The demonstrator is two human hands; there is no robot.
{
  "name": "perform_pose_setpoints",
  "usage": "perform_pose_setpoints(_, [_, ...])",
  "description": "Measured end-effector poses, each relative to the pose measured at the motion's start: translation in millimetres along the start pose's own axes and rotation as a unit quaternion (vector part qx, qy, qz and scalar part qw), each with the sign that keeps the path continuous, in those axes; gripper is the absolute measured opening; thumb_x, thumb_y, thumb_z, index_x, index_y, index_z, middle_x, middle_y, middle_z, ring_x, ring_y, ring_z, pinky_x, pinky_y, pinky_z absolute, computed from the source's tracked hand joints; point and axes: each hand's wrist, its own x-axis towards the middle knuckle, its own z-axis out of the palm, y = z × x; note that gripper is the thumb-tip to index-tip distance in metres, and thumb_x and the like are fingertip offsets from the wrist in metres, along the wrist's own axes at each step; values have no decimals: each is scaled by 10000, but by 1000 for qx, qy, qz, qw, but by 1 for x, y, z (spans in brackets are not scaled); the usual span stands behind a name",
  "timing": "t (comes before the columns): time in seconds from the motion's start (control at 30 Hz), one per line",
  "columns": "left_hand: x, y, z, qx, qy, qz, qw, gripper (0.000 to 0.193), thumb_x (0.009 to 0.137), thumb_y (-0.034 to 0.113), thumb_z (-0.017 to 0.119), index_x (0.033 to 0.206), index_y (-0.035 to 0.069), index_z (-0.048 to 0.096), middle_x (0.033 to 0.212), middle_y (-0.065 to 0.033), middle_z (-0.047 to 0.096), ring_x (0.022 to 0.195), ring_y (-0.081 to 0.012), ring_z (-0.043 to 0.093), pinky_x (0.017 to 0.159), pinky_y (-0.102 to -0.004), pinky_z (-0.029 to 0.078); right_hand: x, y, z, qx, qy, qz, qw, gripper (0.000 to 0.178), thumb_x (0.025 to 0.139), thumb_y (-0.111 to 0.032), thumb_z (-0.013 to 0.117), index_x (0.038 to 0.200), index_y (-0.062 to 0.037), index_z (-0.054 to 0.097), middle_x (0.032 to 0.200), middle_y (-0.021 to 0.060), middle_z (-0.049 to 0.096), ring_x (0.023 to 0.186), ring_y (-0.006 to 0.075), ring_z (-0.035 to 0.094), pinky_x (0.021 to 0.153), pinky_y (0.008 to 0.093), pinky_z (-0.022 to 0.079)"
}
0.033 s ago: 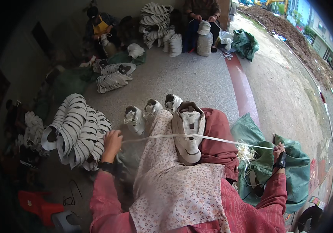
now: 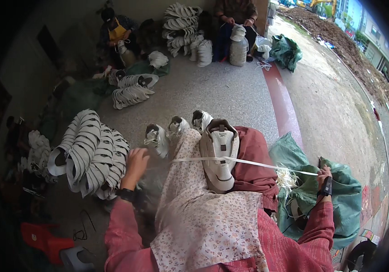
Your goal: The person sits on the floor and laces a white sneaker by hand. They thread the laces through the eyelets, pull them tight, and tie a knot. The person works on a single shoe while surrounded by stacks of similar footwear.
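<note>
Unmoved since before: both hands | left [image 2: 136, 162] blurred (grip unclear); right [image 2: 324, 177] pinches lace [image 2: 258, 163] across shoe [image 2: 220, 154]

Pink sleeves, floral apron, wristwatch

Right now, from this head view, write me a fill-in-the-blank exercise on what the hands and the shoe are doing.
1. The white shoe rests on the person's ____.
2. A white lace stretches from the shoe to the ____ hand.
3. The left hand is beside a stack of white ____.
4. The bag by the right hand is ____ in colour.

Missing words: lap; right; soles; green
</note>
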Motion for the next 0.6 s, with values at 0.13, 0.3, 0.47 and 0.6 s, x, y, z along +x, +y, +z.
perform_pose_setpoints(0.13, [40, 126, -6, -188, 22, 202, 961, 199, 854, 72, 677, 1053, 60, 674, 1047, -107, 666, 995, -312, 623, 903, -397, 478, 48, 58, 131, -403, 240, 36, 882, 267, 975, -266, 617, 1060, -30, 707, 765, -10, 619, 515, 57, 472, 453, 229, 366])
perform_pose_setpoints(0.3, [68, 229, 4, -254, 17, 324, 911, 196, 822, 41, 709, 1015, 58, 682, 965, -105, 651, 894, -315, 643, 823, -396, 498, 46, 166, 332, -594, -52, -48, 801, 197, 930, -104, 625, 1068, 16, 698, 813, 109, 703, 684, 166, 658, 602, 312, 520])
perform_pose_setpoints(0.47, [82, 240, 19, -354, -166, 201, 898, 129, 776, 45, 742, 897, 55, 696, 853, -57, 603, 837, -199, 618, 755, -360, 481, 24, 205, 403, -690, -214, -108, 683, 181, 910, -177, 646, 1012, -42, 711, 831, 174, 699, 733, 322, 690, 682, 396, 531])
perform_pose_setpoints(0.6, [81, 243, 28, -322, -154, 207, 911, 106, 754, 132, 772, 839, 113, 712, 796, 7, 592, 846, -158, 594, 846, -336, 414, 17, 207, 403, -719, -230, -80, 651, 200, 913, -248, 651, 994, -79, 721, 835, 155, 703, 776, 354, 686, 698, 426, 531])
